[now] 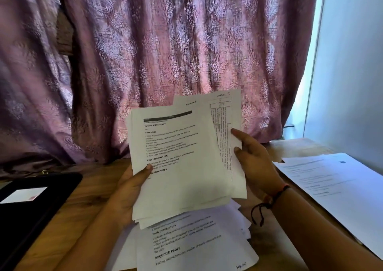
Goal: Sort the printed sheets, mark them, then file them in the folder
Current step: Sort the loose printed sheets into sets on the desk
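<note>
I hold a fanned bundle of printed sheets [182, 162] upright above the table. My left hand [128, 189] grips its lower left edge, thumb pressed on the front page headed "TASK GOAL". My right hand [252, 162] holds the right edge of the rear sheets, one of them a table page with handwriting at its top. Below the bundle a loose pile of printed sheets [194, 243] lies on the wooden table [87, 198]. A black folder [31, 204] with a white label lies at the left.
Another set of printed sheets [335, 187] lies at the table's right side next to a white wall. A patterned purple curtain [165, 42] hangs close behind the table. A dark thread bracelet circles my right wrist.
</note>
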